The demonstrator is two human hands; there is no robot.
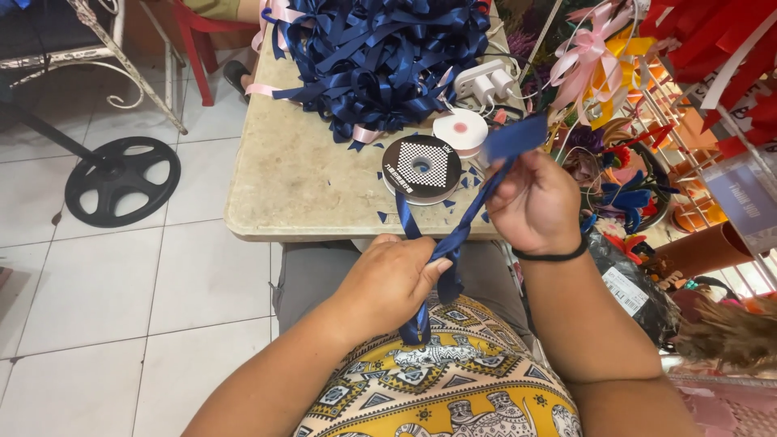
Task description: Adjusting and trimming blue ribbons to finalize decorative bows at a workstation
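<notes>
A navy blue satin ribbon [463, 231] stretches between my two hands above my lap. My left hand [388, 279] is closed around its lower part, and the loose end hangs down over my yellow patterned shirt. My right hand [534, 202] pinches the upper part, with the ribbon's tip sticking up past my fingers. The ribbon runs back to a black spool [421, 168] lying flat near the front edge of the stone table [299, 186].
A big heap of navy ribbon loops [380, 57] covers the far table, with a white tape roll [460, 130] and a white power strip [484, 82] beside it. Pink bows and coloured decorations [615, 73] crowd the right. A black round stand base [121, 180] sits on the tiled floor at left.
</notes>
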